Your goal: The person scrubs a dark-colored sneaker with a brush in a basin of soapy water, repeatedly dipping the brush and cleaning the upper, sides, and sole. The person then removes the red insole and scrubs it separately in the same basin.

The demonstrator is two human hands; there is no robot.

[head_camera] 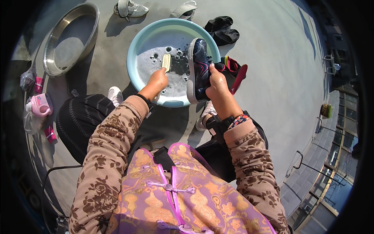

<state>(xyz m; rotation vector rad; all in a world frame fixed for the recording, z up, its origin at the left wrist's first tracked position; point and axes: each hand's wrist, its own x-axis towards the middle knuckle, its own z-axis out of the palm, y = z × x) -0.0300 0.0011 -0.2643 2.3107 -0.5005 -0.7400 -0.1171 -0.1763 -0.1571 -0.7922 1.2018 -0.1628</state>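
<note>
A light blue plastic basin [133, 73] holding sudsy water stands before me. Over its near part, my left hand [158, 81] grips a pale yellow scrubbing brush [166, 60] by one end; the bristles are hidden. At the basin's right rim my right hand [218, 83] holds a dark blue patterned shoe [200, 68] with a white sole and pink lines. The shoe is tilted on its side, sole to the left. Part of it is hidden behind my fingers.
A steel basin [91, 46] lies at the left, above a pink detergent jug [41, 104]. Beyond the blue basin are white shoes [137, 10], a grey-white shoe [184, 11] and black shoes [222, 30]. Red-and-black footwear [239, 79] lies right of it.
</note>
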